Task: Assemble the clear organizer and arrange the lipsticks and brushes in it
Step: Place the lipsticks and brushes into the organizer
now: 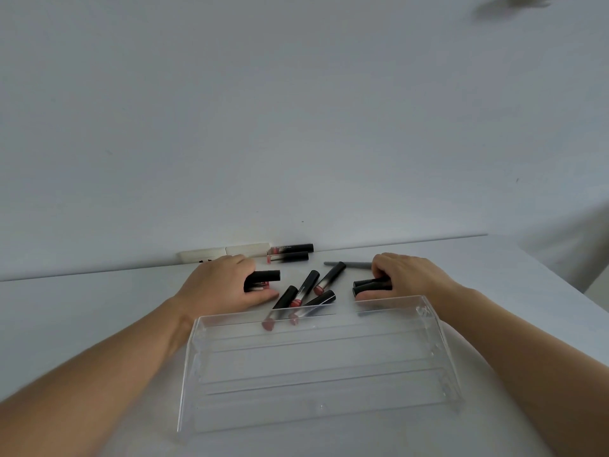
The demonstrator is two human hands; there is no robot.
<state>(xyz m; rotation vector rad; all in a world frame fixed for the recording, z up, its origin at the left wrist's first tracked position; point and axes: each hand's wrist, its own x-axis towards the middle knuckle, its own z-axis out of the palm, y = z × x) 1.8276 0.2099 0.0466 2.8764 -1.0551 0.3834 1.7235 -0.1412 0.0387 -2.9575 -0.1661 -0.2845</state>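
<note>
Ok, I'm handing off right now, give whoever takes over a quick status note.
Left hand grips black lipstick tubes. Right hand grips another bunch of tubes.
Clear organizer sits on the white table nearest the person, with nothing in it.
Four loose lipsticks lie just behind it, two more by the wall; a grey brush handle lies beside the right hand.
Left: load all lipsticks and brushes.

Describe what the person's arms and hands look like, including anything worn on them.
Both forearms are bare up to the picture's edge: no sleeves show. The left hand and right hand wear no gloves, and no watch or bracelet shows on either wrist. No rings are visible on the fingers, though they are partly hidden.
</note>
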